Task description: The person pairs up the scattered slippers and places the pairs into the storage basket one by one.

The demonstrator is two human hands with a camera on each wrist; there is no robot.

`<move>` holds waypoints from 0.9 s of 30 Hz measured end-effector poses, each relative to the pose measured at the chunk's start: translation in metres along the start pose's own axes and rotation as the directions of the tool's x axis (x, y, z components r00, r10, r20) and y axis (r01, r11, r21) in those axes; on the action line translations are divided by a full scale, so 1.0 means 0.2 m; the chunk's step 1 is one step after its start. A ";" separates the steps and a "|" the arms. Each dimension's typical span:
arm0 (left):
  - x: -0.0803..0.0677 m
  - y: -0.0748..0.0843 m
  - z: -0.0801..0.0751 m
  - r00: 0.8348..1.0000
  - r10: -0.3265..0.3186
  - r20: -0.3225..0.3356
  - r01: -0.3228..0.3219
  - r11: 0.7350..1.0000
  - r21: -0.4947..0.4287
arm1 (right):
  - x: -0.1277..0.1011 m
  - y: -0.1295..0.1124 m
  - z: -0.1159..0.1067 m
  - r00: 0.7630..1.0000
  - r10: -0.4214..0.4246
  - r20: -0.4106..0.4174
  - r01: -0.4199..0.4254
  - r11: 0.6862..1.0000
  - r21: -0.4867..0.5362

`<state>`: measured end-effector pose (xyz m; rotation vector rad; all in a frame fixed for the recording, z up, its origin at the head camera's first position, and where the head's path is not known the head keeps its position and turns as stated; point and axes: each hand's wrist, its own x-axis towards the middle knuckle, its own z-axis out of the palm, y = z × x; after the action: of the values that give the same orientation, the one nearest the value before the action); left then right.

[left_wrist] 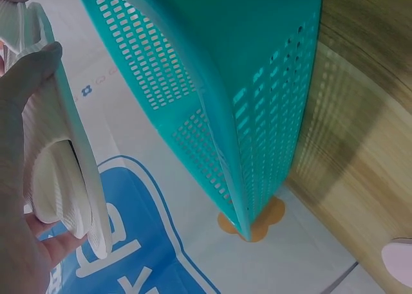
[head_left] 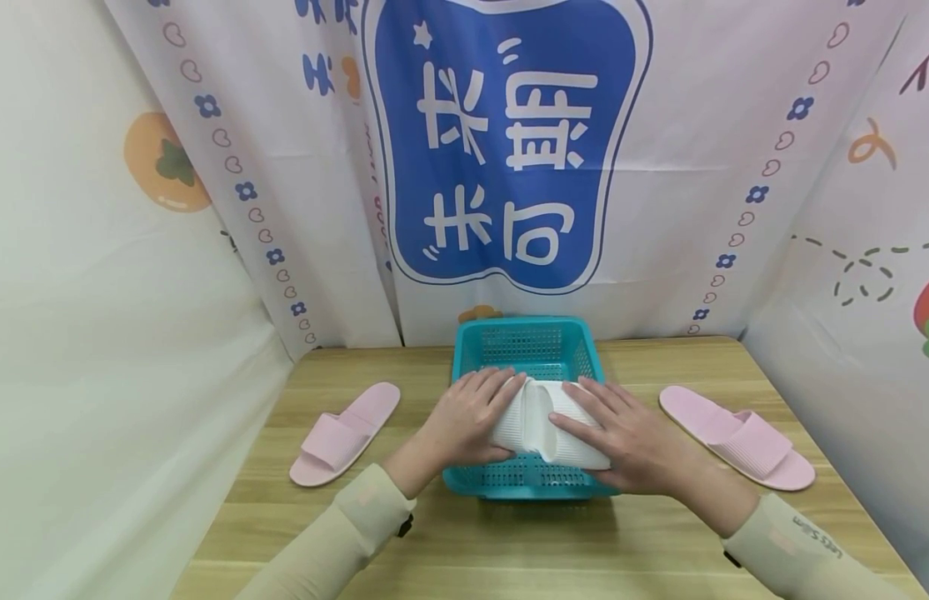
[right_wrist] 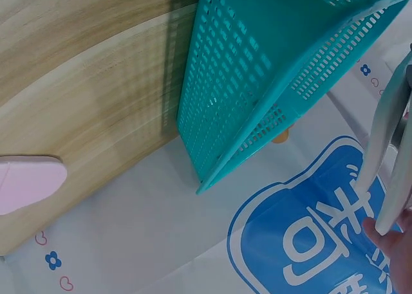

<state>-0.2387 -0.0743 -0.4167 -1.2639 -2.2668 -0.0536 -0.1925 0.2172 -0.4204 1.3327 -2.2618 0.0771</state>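
Over the teal plastic basket (head_left: 535,483), a pair of white ribbed slippers (head_left: 576,448) is held up between the two hands. My left hand (head_left: 464,421) grips the left end, with its thumb on the near side and fingers across the top. The right hand (head_left: 640,442) holds the other end, fingers spread over the ribbed strap. In the left wrist view the white slippers (left_wrist: 45,123) lie pressed together, sole edges outward, above the basket rim (left_wrist: 206,88). At the right edge of the right wrist view, two white soles (right_wrist: 383,136) show beside a fingertip.
One pink slipper (head_left: 344,435) lies on the wooden table (head_left: 539,554) left of the basket. Another pink slipper (head_left: 741,435) lies to the right, near the table's edge. A printed curtain (head_left: 501,150) hangs directly behind the table.
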 end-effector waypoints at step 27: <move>-0.01 -0.04 -0.03 0.996 0.023 0.084 -0.024 1.000 0.015 | 0.01 -0.02 0.02 0.998 0.011 -0.056 -0.014 0.999 -0.049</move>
<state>-0.2406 -0.0819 -0.4102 -1.3067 -2.3182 0.0266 -0.1918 0.2117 -0.4240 1.2752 -2.2115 0.0617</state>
